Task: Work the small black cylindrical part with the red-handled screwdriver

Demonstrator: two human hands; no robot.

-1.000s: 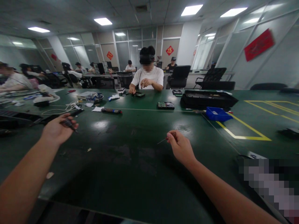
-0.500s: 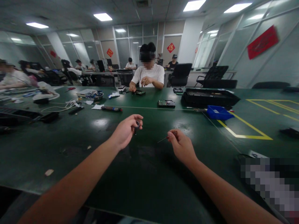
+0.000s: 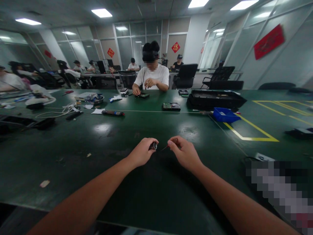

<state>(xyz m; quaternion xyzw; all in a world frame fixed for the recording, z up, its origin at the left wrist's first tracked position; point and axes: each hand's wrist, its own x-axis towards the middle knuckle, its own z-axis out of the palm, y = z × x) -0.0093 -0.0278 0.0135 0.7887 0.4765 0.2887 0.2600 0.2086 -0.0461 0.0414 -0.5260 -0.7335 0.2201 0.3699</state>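
Note:
My left hand [image 3: 141, 152] is closed around a short dark cylinder [image 3: 153, 146] whose silvery round end faces right. Across a small gap, my right hand [image 3: 184, 150] pinches a thin screwdriver [image 3: 164, 148]. Its slim shaft points left toward the cylinder, while my fingers cover the handle. Both hands are just above the green table [image 3: 137, 199], and the screwdriver tip and the cylinder look apart.
Opposite me a person [image 3: 153, 73] handles a circuit-board device [image 3: 142, 95]. A hard drive [image 3: 171, 106], a blue bin [image 3: 226, 115] and a long black tray [image 3: 215, 99] are ahead. Cables [image 3: 61, 112] and a multi-coloured rod [image 3: 113, 113] lie left. Something pixelated [image 3: 281, 189] is at right.
My left hand has come down and right with the cylinder, turning its ringed end toward my right hand. The right hand moved slightly left. The view shifted a little.

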